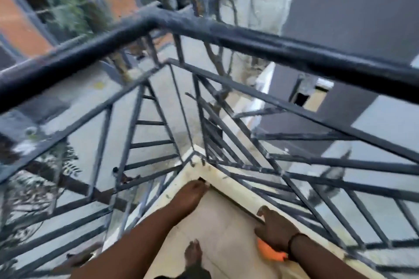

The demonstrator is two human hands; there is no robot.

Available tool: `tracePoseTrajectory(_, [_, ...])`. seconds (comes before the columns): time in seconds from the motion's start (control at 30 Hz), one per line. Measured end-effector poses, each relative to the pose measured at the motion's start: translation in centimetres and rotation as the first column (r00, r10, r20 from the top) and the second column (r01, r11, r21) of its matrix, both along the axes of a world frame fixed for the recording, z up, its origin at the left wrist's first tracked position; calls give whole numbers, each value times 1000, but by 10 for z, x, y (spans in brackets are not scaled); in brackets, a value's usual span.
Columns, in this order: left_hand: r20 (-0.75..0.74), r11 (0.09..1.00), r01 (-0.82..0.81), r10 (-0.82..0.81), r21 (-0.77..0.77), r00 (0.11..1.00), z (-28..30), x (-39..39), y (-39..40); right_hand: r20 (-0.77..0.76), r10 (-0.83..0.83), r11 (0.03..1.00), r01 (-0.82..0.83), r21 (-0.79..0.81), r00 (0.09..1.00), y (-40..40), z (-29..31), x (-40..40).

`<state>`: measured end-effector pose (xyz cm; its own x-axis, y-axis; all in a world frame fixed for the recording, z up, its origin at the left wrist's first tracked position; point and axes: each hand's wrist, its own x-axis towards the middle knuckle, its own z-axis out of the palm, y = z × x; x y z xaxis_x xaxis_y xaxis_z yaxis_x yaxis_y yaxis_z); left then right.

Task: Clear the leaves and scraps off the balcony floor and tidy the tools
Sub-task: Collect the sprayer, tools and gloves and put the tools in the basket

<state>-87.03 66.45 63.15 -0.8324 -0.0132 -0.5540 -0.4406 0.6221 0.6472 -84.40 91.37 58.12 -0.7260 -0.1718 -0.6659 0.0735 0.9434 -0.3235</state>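
Orange tool (271, 252) sits in one clenched right hand (275, 230), one left hand (192, 192) reaches flat to the ledge (229, 180) corner

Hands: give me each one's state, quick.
Left hand: open, reaching to the balcony corner, holding nothing visible.
Right hand: fingers curled round an orange-handled tool.

Railing (249, 38): dark painted metal, paint worn and scratched, dull shine on the top bar.
Ledge (229, 179): cream painted masonry, stained and dirty.
Balcony floor (226, 229): pale tile, smooth, matt.
Orange tool (271, 252): looks like plastic, smooth.
Wristband (293, 242): dark, material unclear.
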Motion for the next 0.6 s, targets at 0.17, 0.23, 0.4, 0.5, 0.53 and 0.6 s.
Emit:
tracePoseTrajectory(0.17, [-34,959,-39,30,-280,999,25,79,-29,-92,354,935,-351,49,931,-38,54,-28])
tracePoseTrajectory(0.23, [-35,950,-103,97,-295,995,20,111,-42,-105,424,905,-423,35,899,-55,63,-27])
tracePoseTrajectory(0.4, [-11,910,-189,199,-370,980,13,218,-91,-122,605,793,-609,-2,787,-127,71,22])
tracePoseTrajectory(0.5, [-58,881,-281,281,-381,958,14,280,-123,-145,686,725,-687,50,713,-175,68,79])
tracePoseTrajectory(0.53, [-81,871,-302,295,-387,952,12,298,-131,-148,706,706,-705,66,693,-187,68,96])
tracePoseTrajectory(0.6, [-89,862,-312,302,-400,949,9,347,-147,-90,748,663,-746,66,657,-215,71,141])
